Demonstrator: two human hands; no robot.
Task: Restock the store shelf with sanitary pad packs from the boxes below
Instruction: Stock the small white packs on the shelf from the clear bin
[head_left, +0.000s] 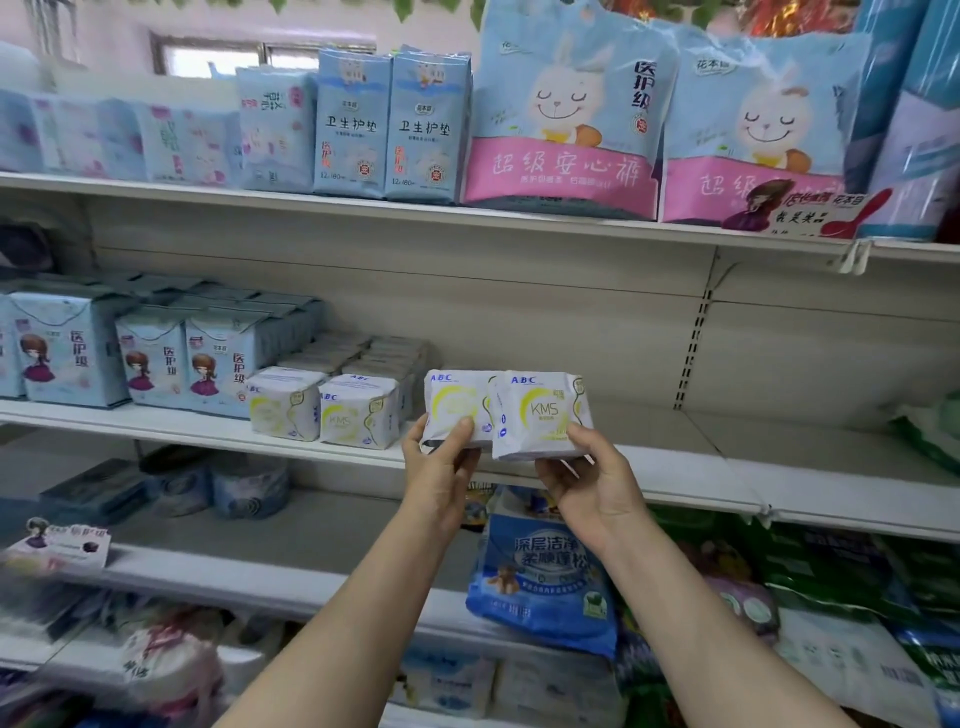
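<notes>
Two white ABC pad packs with yellow-green print are held up in front of the middle shelf (675, 467). My left hand (441, 467) grips the left pack (454, 402) by its lower edge. My right hand (592, 478) grips the right pack (540, 415) from below, and that pack overlaps the left one. Two matching ABC packs (322, 410) stand on the shelf just left of my hands, with more rows behind them. No boxes are in view.
Light blue packs with a girl figure (150, 364) fill the left of the middle shelf. Its right part is bare up to a green pack (930, 431). Rabbit-print bags (566, 114) stand on the top shelf. A blue detergent bag (545, 577) hangs below.
</notes>
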